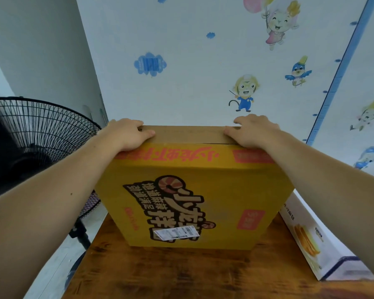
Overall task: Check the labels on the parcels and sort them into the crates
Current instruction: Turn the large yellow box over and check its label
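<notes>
A large yellow cardboard parcel (194, 190) with black and red printed characters stands on a brown wooden table (171, 270), against the wall. A small white shipping label (176, 232) is stuck low on the face turned toward me. My left hand (129, 133) grips the parcel's top far-left corner, fingers curled over the back edge and thumb on top. At the top far-right corner my right hand (249, 130) grips it the same way.
A black standing fan (37, 143) is at the left, close to the table's edge. A white box with a bread picture (311, 240) lies on the table right of the parcel. The wall behind has cartoon wallpaper (203, 61).
</notes>
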The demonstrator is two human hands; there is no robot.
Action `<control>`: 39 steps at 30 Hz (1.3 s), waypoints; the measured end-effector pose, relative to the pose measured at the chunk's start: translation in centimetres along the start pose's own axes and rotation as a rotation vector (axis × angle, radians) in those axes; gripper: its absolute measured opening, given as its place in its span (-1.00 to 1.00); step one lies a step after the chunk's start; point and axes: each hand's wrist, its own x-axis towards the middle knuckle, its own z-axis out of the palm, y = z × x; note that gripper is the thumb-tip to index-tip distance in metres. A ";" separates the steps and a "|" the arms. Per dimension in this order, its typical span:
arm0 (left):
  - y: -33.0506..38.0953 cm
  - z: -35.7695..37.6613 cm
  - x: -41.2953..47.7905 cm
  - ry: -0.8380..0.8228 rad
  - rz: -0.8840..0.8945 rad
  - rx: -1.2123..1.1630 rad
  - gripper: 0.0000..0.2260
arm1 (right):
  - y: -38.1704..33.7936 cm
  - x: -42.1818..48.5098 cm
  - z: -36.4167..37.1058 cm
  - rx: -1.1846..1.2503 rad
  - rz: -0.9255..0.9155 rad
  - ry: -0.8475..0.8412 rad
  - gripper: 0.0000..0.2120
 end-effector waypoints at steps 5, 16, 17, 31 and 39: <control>2.4 0.6 -1.6 -0.086 0.030 0.052 -0.19 | -3.3 -2.0 0.6 -0.027 -0.103 -0.127 -0.28; 4.8 1.4 -2.0 -0.173 0.190 0.133 -0.30 | -4.1 -2.0 1.3 -0.054 -0.176 -0.213 -0.32; 4.8 1.4 -1.9 -0.183 0.188 0.136 -0.30 | -4.2 -1.8 1.3 -0.057 -0.176 -0.229 -0.32; 2.0 0.8 -0.3 -0.169 0.174 0.129 -0.05 | -1.2 -0.6 0.7 -0.087 -0.204 -0.220 -0.28; 1.9 1.4 0.5 -0.184 0.125 0.126 -0.30 | -1.0 -0.6 1.9 -0.033 -0.188 -0.190 -0.33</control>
